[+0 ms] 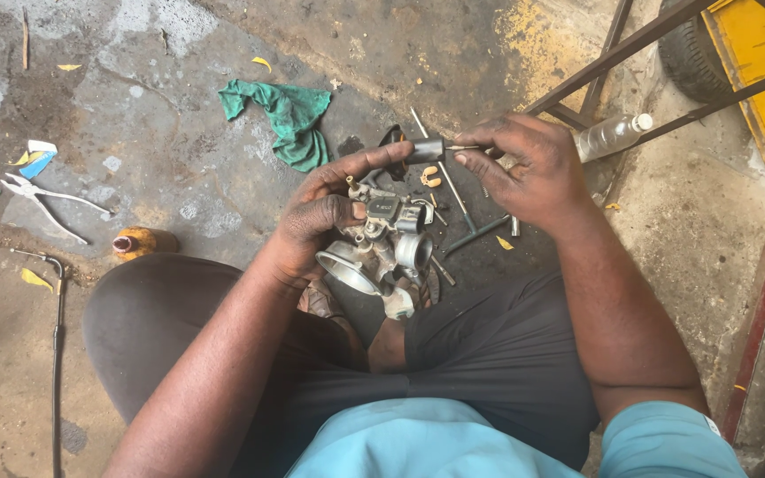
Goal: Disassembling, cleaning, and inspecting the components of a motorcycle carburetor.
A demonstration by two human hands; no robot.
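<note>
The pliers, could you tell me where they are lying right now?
In the head view, the pliers lie on the concrete floor at the far left, left of the green rag and beyond the person's left knee, well away from both hands.

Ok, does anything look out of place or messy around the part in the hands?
Nothing looks damaged, but tools lie scattered on the stained concrete floor: pliers far left, a crumpled green rag, a T-handle wrench and small bits under the hands. A plastic bottle lies on its side. The left hand grips the metal throttle body.
</note>
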